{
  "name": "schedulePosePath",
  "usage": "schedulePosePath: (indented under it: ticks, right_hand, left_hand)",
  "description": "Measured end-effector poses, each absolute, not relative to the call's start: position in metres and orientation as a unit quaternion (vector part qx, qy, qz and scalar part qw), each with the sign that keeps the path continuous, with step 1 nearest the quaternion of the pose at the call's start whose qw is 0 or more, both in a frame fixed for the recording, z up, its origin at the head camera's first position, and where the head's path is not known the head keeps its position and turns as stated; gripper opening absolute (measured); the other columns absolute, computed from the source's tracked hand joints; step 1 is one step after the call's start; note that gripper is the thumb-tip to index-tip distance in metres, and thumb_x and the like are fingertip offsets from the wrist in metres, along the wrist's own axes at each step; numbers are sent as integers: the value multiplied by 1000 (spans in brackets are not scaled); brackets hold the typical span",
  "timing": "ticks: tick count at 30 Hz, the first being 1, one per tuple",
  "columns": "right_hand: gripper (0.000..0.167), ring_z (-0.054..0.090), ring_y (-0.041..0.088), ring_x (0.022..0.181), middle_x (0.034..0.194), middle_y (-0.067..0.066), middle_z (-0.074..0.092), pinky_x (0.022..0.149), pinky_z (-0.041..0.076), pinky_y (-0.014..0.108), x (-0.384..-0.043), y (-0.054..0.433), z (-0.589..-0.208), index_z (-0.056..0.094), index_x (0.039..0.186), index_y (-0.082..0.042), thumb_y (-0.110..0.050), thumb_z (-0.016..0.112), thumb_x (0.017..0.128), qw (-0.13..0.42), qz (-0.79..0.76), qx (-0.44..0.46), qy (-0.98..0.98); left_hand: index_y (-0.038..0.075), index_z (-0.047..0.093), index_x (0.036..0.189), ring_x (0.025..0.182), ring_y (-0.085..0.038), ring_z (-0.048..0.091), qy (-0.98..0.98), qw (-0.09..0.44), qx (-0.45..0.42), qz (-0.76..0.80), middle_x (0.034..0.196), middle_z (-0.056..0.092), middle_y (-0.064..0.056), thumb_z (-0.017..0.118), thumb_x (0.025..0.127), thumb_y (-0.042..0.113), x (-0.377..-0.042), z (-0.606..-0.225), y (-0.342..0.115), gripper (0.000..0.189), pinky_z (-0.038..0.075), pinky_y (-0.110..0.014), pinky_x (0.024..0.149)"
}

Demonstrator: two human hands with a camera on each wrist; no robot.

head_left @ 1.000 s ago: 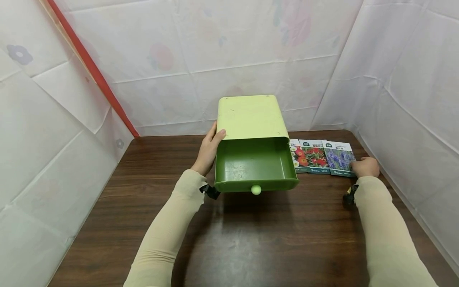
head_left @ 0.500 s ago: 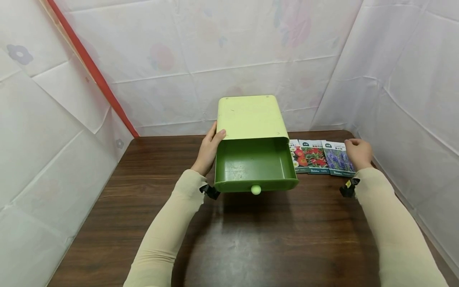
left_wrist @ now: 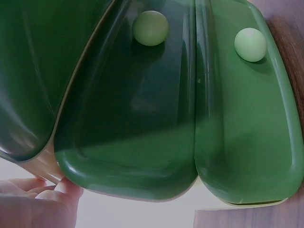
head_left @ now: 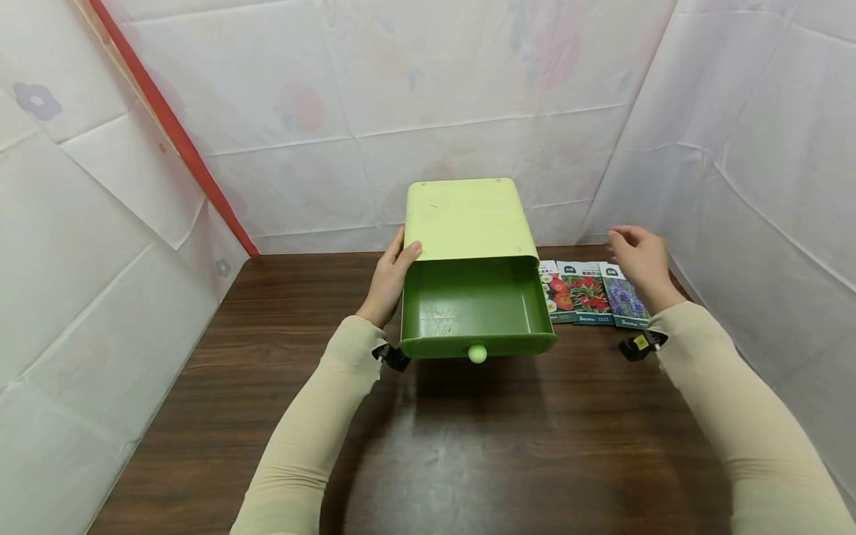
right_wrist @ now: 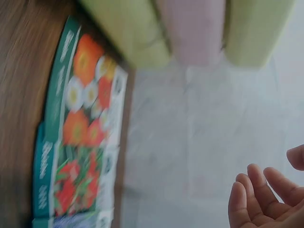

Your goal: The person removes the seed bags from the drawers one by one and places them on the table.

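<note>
A stacked drawer cabinet [head_left: 464, 215] with a light green top stands on the table, and its top green drawer [head_left: 476, 305] is pulled out with the bare floor showing. My left hand [head_left: 388, 282] rests against the cabinet's left side, thumb on the top edge. Two lower drawers, their round knobs [left_wrist: 250, 44] visible, are closed in the left wrist view. Above the purple-flowered seed packet [head_left: 623, 297] my right hand [head_left: 642, 260] is raised, fingers loosely bent and holding nothing. Beside it lie the red-flowered packet [head_left: 588, 292] and the poppy packet [right_wrist: 88, 95], partly hidden by the cabinet in the head view.
The dark wooden table [head_left: 468, 453] backs onto a white patterned sheet [head_left: 334, 96], and sheets hang at both sides. In the right wrist view, a pink cabinet section [right_wrist: 192, 28] sits between light green ones.
My right hand has lifted off the purple-flowered packet and moved up and to the left, its fingers loosening. The left hand, cabinet and packets stay where they were.
</note>
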State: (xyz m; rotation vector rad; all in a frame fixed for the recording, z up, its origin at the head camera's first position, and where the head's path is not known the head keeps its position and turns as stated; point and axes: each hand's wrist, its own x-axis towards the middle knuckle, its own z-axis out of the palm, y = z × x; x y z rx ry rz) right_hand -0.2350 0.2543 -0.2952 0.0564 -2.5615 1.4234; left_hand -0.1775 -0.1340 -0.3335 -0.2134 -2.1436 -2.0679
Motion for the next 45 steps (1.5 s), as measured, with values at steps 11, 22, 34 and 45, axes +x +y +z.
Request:
schedulePosePath:
  ticks: [11,22,34,45]
  right_hand:
    - [37,64,4,84,98,-5,69,72,54,20,-180,204,-261,65,119,-9,-39,51,102,96,499,151,-848]
    - [24,66,15,82,95,0,69,68,56,26,-126,173,-251,66,111,-4,-23,54,102,30,499,275,-821]
    - [12,67,18,83,94,6,70,68,56,29,-87,159,-267,68,105,-14,-15,57,100,-8,450,391,-803]
    - [17,67,7,86,97,-4,73,70,57,27,-71,153,-295,72,107,-17,-21,56,101,-93,431,394,-807]
  left_hand:
    - [36,14,157,152,-14,14,-720,77,-67,-687,164,12,12,50,97,57,-177,-333,-134,73,25,-45,120]
    - [37,14,157,151,-11,15,-721,74,-63,-686,164,13,13,50,96,58,-177,-332,-134,73,26,-42,120]
    - [35,13,157,152,-15,13,-720,74,-68,-687,164,11,11,50,97,57,-178,-333,-132,74,25,-46,120]
    - [34,12,157,152,-11,10,-721,63,-56,-687,165,9,12,49,100,49,-179,-330,-131,70,22,-41,122]
